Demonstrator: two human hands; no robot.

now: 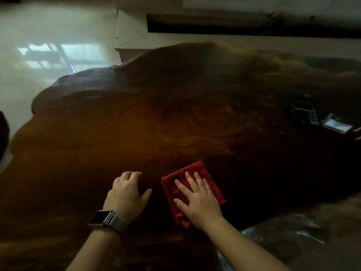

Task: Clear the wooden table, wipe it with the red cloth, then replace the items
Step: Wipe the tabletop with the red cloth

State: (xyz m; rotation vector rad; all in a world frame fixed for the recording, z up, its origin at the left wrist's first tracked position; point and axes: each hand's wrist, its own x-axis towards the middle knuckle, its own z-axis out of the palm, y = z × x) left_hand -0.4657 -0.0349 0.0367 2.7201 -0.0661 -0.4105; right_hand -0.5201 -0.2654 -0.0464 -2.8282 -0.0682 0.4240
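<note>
A large dark wooden table with a wavy natural edge fills the view. Near its front edge lies a folded red cloth. My right hand presses flat on the cloth, fingers spread. My left hand, with a watch on the wrist, rests on the bare wood just left of the cloth, fingers slightly curled and holding nothing.
At the table's right side sit a dark keypad device and a small lit screen. A pale glossy floor lies beyond the left edge. A dark shelf runs along the far wall.
</note>
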